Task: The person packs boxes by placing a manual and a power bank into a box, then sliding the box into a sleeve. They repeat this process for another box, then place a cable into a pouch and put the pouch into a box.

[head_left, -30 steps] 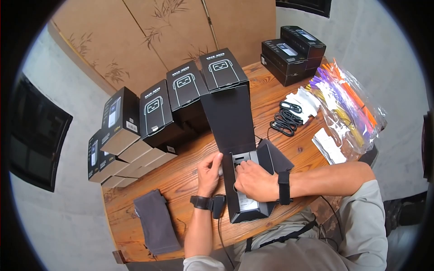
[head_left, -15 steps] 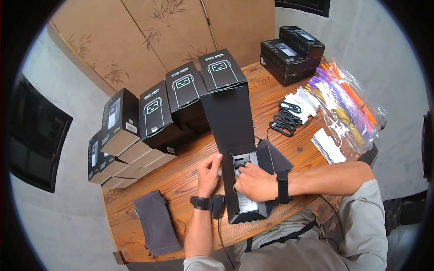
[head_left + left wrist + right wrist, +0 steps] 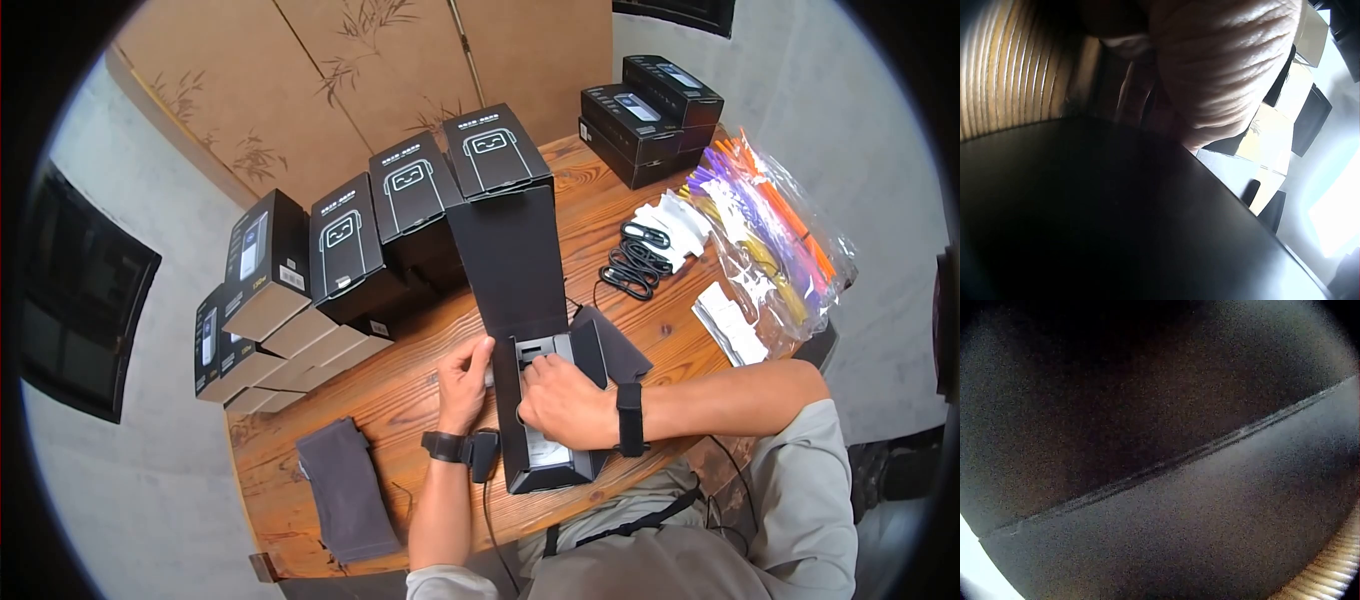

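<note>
An open long black box (image 3: pixel 512 420) stands on the wooden table, its lid (image 3: pixel 515 265) raised at the far end. My right hand (image 3: pixel 568 402) reaches down into it, fingers bent and bunched over the contents, fingertips hidden. A grey insert (image 3: pixel 548 345) shows beyond the fingers, and a white printed piece (image 3: pixel 546 452) lies at the near end. My left hand (image 3: pixel 462 388) is beside the box's left wall, thumb raised and fingers bent; what they hold, if anything, I cannot tell. In the left wrist view a dark surface hides much of this hand (image 3: pixel 1222 62).
Black boxes (image 3: pixel 345 240) stand in a row and stack at the back left, more boxes (image 3: pixel 635 125) at the back right. A grey cloth pouch (image 3: pixel 348 490) lies front left, another grey piece (image 3: pixel 615 345) beside the box. Coiled black cables (image 3: pixel 632 268) and bagged coloured strips (image 3: pixel 770 230) lie right.
My right hand's fingers shift slightly inside the box, toward the near end and then back toward the far end. The left hand stays beside the box wall.
</note>
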`<state>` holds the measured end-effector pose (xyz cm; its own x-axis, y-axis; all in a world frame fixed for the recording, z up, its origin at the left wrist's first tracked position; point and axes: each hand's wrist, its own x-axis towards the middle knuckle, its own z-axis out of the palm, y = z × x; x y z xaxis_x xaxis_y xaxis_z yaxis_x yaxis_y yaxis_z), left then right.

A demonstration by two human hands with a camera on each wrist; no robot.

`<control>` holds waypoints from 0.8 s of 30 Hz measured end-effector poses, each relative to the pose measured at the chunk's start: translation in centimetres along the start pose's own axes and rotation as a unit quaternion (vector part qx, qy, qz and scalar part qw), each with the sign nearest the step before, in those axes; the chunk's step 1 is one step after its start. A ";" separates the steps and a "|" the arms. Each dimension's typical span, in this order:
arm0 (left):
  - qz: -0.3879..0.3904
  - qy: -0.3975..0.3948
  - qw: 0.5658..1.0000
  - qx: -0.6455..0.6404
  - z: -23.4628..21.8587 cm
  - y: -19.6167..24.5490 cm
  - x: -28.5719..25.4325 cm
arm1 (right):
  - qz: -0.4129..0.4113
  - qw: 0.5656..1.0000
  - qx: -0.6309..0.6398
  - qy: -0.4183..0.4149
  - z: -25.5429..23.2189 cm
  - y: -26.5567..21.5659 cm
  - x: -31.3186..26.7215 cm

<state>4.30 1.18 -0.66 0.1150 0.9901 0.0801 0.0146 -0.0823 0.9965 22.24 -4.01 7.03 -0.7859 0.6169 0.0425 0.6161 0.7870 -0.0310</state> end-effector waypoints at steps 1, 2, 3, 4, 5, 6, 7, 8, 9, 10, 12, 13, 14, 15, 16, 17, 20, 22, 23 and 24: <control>-0.005 0.000 1.000 0.000 0.0 -0.1 0.0 | 0.000 1.000 -0.005 0.001 0.0 0.0 0.0; -0.011 0.001 1.000 -0.002 0.0 -0.1 0.0 | 0.001 1.000 -0.010 0.003 -0.1 0.1 0.0; -0.017 0.001 1.000 -0.005 0.0 -0.1 0.0 | 0.000 1.000 -0.007 0.012 0.1 0.1 0.0; -0.023 0.001 1.000 -0.007 0.0 -0.1 0.0 | -0.001 1.000 -0.005 0.020 0.3 0.1 0.1; -0.011 -0.001 1.000 -0.005 0.0 -0.1 0.0 | -0.001 1.000 -0.002 0.029 0.5 0.2 0.0; 0.000 -0.004 1.000 -0.003 0.0 0.0 0.1 | -0.004 1.000 0.008 0.020 0.7 0.3 0.0; 0.011 -0.006 1.000 0.000 0.0 0.0 0.1 | -0.006 1.000 0.019 0.011 0.8 0.4 0.0; 0.009 -0.006 1.000 -0.001 0.0 -0.1 0.1 | -0.009 0.999 0.031 0.001 0.9 0.5 0.0; 0.008 -0.004 1.000 -0.002 -0.1 -0.2 0.1 | -0.008 1.000 0.022 0.002 1.1 0.5 0.1; 0.007 -0.002 1.000 -0.004 -0.1 -0.2 0.0 | -0.008 1.000 0.013 0.003 1.2 0.5 0.2; 0.006 0.000 1.000 -0.008 -0.1 -0.2 0.0 | -0.006 1.000 0.006 0.000 1.1 0.6 0.2; 0.006 0.000 1.000 -0.010 0.0 -0.2 0.0 | -0.004 1.000 0.007 -0.004 1.0 0.5 0.2; 0.006 0.000 1.000 -0.009 0.0 -0.2 0.0 | -0.003 1.000 0.009 -0.008 0.9 0.5 0.2; 0.006 0.000 1.000 -0.008 0.0 -0.2 0.1 | -0.004 1.000 0.009 -0.008 0.9 0.5 0.3; 0.005 0.001 1.000 -0.007 0.0 -0.2 0.0 | -0.006 1.000 0.009 -0.008 0.8 0.5 0.3; 0.003 0.001 1.000 -0.007 -0.1 -0.4 0.0 | -0.007 1.000 0.009 -0.007 0.8 0.5 0.3; -0.001 0.002 1.000 -0.004 -0.2 -0.5 0.1 | -0.011 1.000 0.012 -0.011 0.4 0.5 0.3; 0.002 0.000 1.000 -0.003 -0.1 -0.4 0.1 | -0.008 1.000 0.014 -0.004 0.6 0.6 0.3; 0.003 -0.001 1.000 -0.007 -0.1 -0.4 0.1 | -0.006 1.000 0.015 0.000 0.7 0.6 0.3; 0.003 -0.001 1.000 -0.010 -0.1 -0.4 0.1 | -0.007 1.000 0.017 0.000 0.8 0.7 0.3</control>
<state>4.21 1.31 -1.01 0.1173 0.9894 0.0856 -0.0054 -0.0856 0.9963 22.34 -3.30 6.24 -0.7949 0.6052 0.0422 0.6023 0.7956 -0.0646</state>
